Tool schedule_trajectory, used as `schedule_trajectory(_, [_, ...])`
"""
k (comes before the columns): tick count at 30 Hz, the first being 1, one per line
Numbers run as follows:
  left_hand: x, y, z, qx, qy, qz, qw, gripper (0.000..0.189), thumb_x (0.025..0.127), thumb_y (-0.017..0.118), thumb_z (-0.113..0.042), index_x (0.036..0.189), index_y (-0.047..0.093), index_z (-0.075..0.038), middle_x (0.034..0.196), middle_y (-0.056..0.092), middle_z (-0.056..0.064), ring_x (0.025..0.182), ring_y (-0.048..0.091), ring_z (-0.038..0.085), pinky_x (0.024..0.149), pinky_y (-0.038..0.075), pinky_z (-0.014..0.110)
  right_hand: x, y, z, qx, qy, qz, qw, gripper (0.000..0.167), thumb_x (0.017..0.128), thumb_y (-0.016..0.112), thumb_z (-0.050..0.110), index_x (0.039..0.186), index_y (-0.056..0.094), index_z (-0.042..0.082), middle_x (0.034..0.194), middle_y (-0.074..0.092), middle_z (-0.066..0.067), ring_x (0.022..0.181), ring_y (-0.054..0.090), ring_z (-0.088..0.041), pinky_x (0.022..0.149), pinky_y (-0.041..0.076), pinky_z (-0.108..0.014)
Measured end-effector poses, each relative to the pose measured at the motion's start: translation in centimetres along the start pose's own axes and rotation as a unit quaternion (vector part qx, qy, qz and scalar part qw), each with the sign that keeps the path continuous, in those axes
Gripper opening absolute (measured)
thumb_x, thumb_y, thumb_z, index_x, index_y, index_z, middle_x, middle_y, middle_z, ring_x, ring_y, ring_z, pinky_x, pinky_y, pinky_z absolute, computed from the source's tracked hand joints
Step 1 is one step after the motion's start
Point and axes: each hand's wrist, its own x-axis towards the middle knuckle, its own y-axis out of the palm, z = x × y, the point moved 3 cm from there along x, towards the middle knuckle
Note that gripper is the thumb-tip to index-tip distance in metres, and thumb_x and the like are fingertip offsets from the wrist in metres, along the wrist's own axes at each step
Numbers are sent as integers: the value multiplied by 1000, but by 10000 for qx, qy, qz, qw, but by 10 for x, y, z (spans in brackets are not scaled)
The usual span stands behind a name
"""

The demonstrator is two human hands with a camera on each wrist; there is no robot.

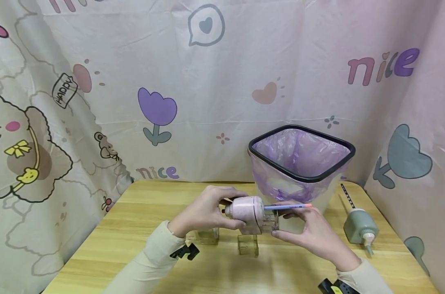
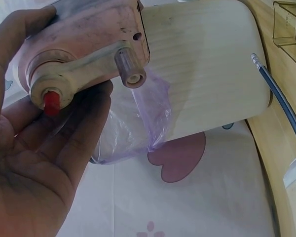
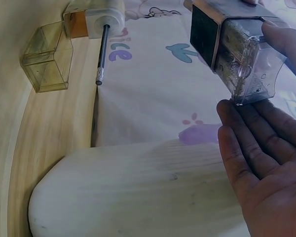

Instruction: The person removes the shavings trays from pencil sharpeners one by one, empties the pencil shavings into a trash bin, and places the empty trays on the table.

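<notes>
1 sharpener (image 1: 244, 210) btwn L hand (image 1: 207, 210), R hand (image 1: 312, 232); bin (image 1: 308, 179) nr tbl (image 1: 141, 216) edge

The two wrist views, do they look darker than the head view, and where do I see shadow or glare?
Head view: brighter, with a soft shadow on the table; left wrist view: darker, the left hand shaded, shiny highlights on the purple bag; right wrist view: also darker, the right hand in shade against a paler curtain.
</notes>
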Motion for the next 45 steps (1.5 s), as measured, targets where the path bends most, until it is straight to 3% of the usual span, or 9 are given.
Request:
schedule_trajectory(9, [0,-1,2,-21,54,-20,10000,59,79,95,-20,133,73,-9,122,79,3,99,72,7,87,64,21,0,-1,-1,-29,41,-33,10000,49,81,92,48,126,76,36,110,78,24,105,68,-7,93,56,-38])
schedule_trajectory(15, [0,-2,4,-18,57,-66,10000,59,78,95,-19,132,74,-9,121,79,4,99,72,8,87,64,21,1,-4,-1,-15,161,-33,9999,52,79,93,49,125,78,31,115,78,17,105,68,-13,92,56,-41])
schedule_trajectory(32, [-3,-6,7,-40,-32,-158,9999,62,78,95,-20,134,73,-8,119,79,4,100,72,9,88,64,22,-2,-6,-2,302,299,-89,9991,52,78,95,42,119,77,15,111,76,4,105,76,-22,94,64,-51])
schedule_trajectory(37, [-3,-6,8,-67,-45,-179,9998,60,78,95,-19,133,74,-9,117,80,3,98,72,8,88,65,23,-2,-7,-3,285,241,-158,9992,51,78,96,41,117,77,13,109,76,3,103,76,-20,92,65,-46])
schedule_trajectory(45, [-4,-9,11,-146,-81,-256,9995,60,77,95,-18,133,74,-10,116,79,3,96,71,8,86,66,25,-3,-6,-5,462,-78,-273,9985,55,77,97,34,125,76,16,110,78,6,98,71,-5,91,65,-36])
